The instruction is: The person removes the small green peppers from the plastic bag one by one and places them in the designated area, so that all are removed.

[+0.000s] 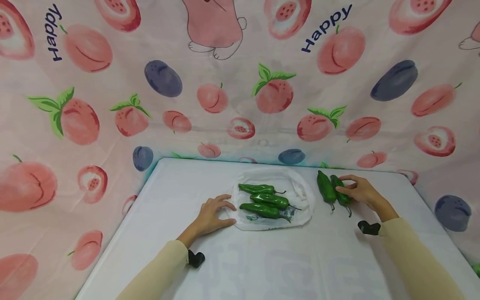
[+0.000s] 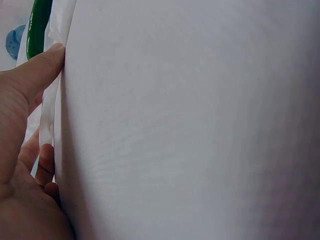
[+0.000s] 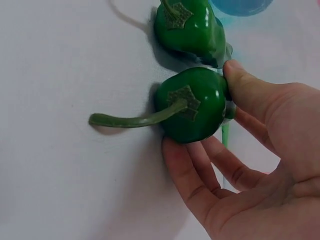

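Three long green peppers [image 1: 271, 201] lie side by side on a white plastic bag [image 1: 243, 225] spread on the table, their stems to the right. My left hand [image 1: 212, 214] rests at the bag's left edge with thumb and fingers spread apart. In the left wrist view, the thumb [image 2: 50, 60] touches the bag's edge, and part of a green pepper [image 2: 37, 30] shows beyond. To the right of the bag, my right hand [image 1: 360, 191] pinches a green pepper [image 3: 192, 105] between thumb and fingers. Another green pepper [image 1: 325, 187] lies close on its left.
The white table [image 1: 180, 179] runs back to a hanging cloth [image 1: 225, 137] printed with fruit. Black wrist straps [image 1: 369, 228] sit at both sleeve cuffs. A small green thing [image 1: 476, 270] shows at the far right edge.
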Action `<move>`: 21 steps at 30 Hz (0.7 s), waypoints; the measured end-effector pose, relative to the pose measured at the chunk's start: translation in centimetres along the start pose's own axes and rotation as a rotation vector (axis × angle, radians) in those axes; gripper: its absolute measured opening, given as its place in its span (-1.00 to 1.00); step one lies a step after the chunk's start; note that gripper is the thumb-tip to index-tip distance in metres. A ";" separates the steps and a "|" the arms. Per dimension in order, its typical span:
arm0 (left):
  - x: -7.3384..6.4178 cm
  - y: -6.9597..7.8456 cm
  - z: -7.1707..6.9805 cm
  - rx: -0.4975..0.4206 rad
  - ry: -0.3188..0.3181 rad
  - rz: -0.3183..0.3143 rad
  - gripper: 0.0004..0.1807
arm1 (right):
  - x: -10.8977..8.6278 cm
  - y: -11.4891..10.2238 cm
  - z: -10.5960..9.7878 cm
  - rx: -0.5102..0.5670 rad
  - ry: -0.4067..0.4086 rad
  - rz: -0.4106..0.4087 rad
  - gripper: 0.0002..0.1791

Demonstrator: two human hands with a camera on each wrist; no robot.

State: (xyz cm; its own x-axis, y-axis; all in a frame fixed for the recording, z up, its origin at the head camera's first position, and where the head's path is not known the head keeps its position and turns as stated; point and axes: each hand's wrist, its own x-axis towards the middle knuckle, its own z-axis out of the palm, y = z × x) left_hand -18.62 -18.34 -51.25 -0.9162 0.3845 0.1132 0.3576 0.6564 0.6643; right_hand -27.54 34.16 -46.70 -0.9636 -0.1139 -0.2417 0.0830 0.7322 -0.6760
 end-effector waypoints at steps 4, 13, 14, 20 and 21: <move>0.0 0.0 0.0 -0.001 0.001 0.000 -0.70 | 0.0 0.0 0.0 -0.029 -0.005 -0.001 -0.16; 0.0 -0.2 0.2 -0.001 0.008 0.000 -0.70 | -0.2 -0.7 -0.5 -0.137 -0.050 -0.027 -0.18; 0.0 -0.2 0.2 -0.001 0.010 0.001 -0.70 | -0.2 -0.8 -0.5 -0.151 -0.055 -0.035 -0.19; 0.0 -0.2 0.2 -0.008 0.012 0.005 -0.71 | -0.1 -1.5 -1.0 -0.249 -0.072 -0.126 -0.26; 0.0 -0.2 0.2 -0.007 0.011 0.005 -0.71 | -0.1 -1.5 -1.1 -0.263 -0.078 -0.138 -0.27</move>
State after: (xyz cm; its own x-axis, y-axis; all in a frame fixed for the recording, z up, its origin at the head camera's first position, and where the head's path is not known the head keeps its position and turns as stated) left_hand -18.68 -18.37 -51.53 -0.9164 0.3804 0.1247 0.3608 0.6497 0.6691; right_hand -27.82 33.82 -44.87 -0.9381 -0.2679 -0.2194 -0.1258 0.8540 -0.5049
